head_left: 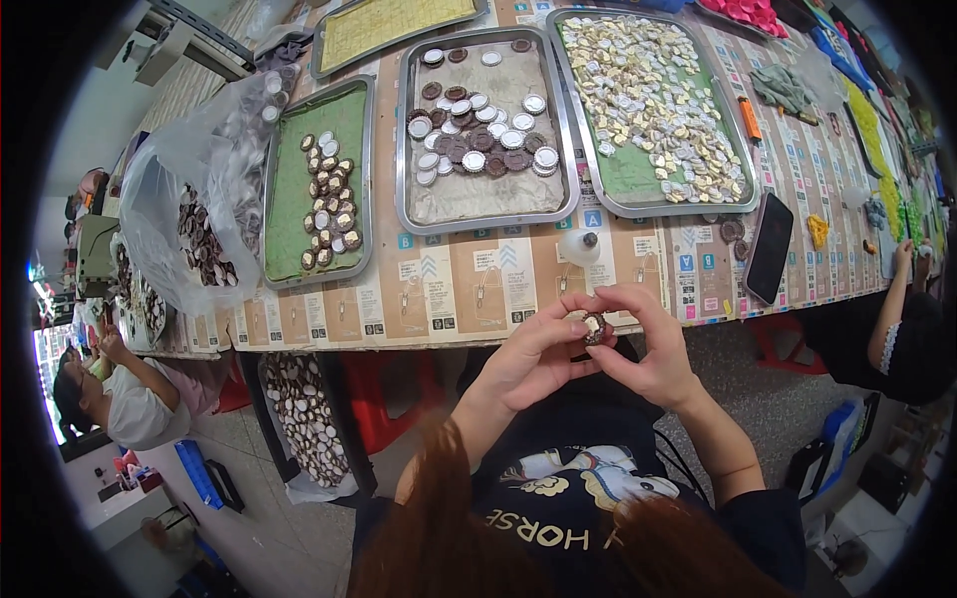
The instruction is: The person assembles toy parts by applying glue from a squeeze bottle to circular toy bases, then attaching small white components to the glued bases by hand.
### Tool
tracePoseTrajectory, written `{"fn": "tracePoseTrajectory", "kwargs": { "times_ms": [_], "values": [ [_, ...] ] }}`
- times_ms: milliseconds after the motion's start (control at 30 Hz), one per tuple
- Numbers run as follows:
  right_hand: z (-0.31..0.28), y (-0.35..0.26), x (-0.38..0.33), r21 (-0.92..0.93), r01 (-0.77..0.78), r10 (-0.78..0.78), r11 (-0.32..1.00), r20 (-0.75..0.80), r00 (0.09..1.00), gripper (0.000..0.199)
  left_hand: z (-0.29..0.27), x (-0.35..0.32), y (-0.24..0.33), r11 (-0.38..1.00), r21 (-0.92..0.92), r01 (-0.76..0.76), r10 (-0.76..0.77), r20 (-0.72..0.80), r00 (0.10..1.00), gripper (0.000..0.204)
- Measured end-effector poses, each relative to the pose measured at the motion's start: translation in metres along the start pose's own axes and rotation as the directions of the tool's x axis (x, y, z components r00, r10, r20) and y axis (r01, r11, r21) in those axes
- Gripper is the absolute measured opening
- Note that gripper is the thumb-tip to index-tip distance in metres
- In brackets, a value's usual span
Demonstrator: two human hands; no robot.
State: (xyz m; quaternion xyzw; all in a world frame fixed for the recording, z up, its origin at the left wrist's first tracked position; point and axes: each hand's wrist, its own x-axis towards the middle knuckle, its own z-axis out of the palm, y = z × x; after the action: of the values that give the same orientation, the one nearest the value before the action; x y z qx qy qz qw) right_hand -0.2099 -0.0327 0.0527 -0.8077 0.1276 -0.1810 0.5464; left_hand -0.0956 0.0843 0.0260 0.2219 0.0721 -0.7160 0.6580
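Your left hand and right hand pinch a small round brown piece together, by the table's near edge.

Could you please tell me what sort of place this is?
Probably a workshop for hand work on small parts: metal trays and a plastic bag of small pieces lie on a long table, the left hand and right hand hold a brown piece, and other people are nearby.
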Motion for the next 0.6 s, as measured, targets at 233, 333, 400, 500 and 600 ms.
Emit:
{"fn": "tracePoseTrajectory", "kwargs": {
  "times_ms": [233,333,400,500,600],
  "values": [
    [-0.003,-0.007,0.003,-0.055,0.076,-0.075,0.996,0.015,0.997,0.05,-0.002,0.003,-0.004,0.998,0.006,-0.056,0.056,0.053,0.997,0.023],
    [-0.003,-0.008,0.001,-0.065,0.069,-0.069,0.995,0.012,0.998,0.051,-0.002,0.003,-0.005,0.996,0.009,-0.088,0.087,0.06,0.994,0.023],
    [-0.001,-0.007,-0.001,-0.068,0.057,-0.057,0.996,0.005,0.998,0.053,-0.001,0.001,-0.006,0.995,0.014,-0.096,0.095,0.062,0.994,0.022],
    [-0.002,-0.006,-0.003,-0.075,0.085,-0.084,0.994,0.014,0.996,0.055,0.001,-0.001,-0.006,0.993,0.015,-0.117,0.117,0.044,0.992,0.022],
    [-0.001,-0.006,-0.007,0.118,0.014,-0.005,0.993,-0.08,0.997,0.05,0.007,-0.005,-0.008,0.959,0.144,-0.243,0.242,0.03,0.97,0.022]
  ]
}}
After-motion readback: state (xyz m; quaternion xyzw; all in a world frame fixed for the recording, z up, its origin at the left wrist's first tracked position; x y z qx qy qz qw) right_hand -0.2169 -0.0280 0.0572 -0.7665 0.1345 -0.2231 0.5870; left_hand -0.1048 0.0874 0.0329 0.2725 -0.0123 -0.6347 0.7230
